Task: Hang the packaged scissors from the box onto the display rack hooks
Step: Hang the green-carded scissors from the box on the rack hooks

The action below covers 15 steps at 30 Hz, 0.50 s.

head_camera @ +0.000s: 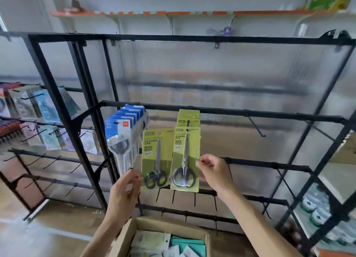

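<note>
From the head camera, the left hand (126,187) pinches the lower left edge of a green scissors pack (157,158), held free of the rack. The right hand (212,170) pinches the right edge of a second green pack (185,158), already on a hook (187,125) with another behind. Blue-carded scissors (125,133) crowd in at 9 o'clock. Bare hooks (257,127) stand at 3 o'clock. The open box (123,237) sits at 6 o'clock.

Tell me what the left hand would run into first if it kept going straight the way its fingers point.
The left hand points up and forward while pinching a green scissors pack. Straight on, that pack would likely first meet the row of blue-carded scissors hanging on the rack, though depth is unclear.
</note>
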Available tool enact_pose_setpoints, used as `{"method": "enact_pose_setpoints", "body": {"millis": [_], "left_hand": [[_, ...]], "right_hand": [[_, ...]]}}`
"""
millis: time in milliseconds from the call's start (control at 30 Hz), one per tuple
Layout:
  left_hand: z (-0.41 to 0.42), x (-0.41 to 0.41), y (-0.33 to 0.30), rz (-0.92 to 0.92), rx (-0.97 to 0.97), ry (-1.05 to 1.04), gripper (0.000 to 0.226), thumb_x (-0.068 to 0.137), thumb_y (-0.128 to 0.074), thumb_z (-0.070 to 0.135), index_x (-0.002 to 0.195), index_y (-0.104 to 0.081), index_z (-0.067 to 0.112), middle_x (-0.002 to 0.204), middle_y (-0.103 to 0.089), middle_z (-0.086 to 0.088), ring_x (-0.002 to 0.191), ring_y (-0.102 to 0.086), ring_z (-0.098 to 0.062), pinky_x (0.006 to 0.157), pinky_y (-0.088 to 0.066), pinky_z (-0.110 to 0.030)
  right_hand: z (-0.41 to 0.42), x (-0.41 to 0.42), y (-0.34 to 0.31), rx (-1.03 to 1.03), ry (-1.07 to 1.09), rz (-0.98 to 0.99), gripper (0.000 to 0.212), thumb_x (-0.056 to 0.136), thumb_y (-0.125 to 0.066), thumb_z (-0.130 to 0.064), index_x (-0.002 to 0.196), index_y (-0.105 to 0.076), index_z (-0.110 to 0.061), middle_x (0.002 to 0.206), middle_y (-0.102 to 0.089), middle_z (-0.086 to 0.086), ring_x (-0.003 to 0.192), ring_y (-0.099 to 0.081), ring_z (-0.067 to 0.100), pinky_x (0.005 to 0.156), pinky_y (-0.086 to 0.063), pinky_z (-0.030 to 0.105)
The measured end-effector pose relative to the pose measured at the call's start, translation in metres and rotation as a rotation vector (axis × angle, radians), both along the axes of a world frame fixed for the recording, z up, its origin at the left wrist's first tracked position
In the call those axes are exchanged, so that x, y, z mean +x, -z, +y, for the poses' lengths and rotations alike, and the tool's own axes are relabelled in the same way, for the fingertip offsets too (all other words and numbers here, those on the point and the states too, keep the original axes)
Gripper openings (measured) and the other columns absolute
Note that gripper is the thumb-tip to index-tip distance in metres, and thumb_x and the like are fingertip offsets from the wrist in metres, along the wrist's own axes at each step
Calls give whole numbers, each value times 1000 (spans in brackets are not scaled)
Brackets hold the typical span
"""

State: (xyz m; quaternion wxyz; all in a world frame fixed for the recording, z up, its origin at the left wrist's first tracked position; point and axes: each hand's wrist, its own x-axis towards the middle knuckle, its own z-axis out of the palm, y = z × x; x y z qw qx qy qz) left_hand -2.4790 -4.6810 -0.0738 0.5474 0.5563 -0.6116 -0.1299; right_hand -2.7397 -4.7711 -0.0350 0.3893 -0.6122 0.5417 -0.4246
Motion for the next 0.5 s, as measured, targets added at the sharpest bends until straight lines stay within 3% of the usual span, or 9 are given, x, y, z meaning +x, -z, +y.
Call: {"method": "enact_pose_setpoints", "body": {"millis": [200,333,500], "left_hand": [[-5,2,-15,-71,34,19,35,95,-60,4,89,-61,38,86,-67,13,78,-67,-7,62,-55,-18],[-9,5,-28,-178,24,12,25,93,-62,-1,90,-62,24,90,-64,24,82,-64,0,60,-45,-7],[-9,9,-31,-199,-41,-16,25,92,-63,-2,87,-59,23,86,-63,23,78,-64,-3,58,-43,-5]], "right_hand": [[-43,20,-6,6,94,28,10,96,-63,-15,105,-65,-13,97,-67,0,80,-66,10,55,-51,13],[-75,26,5,-5,156,95,10,92,-66,-12,102,-67,-10,95,-70,3,82,-69,16,75,-62,34],[-80,24,13,-65,161,169,9,92,-69,-16,99,-67,-11,95,-69,1,82,-66,13,69,-56,23]]}}
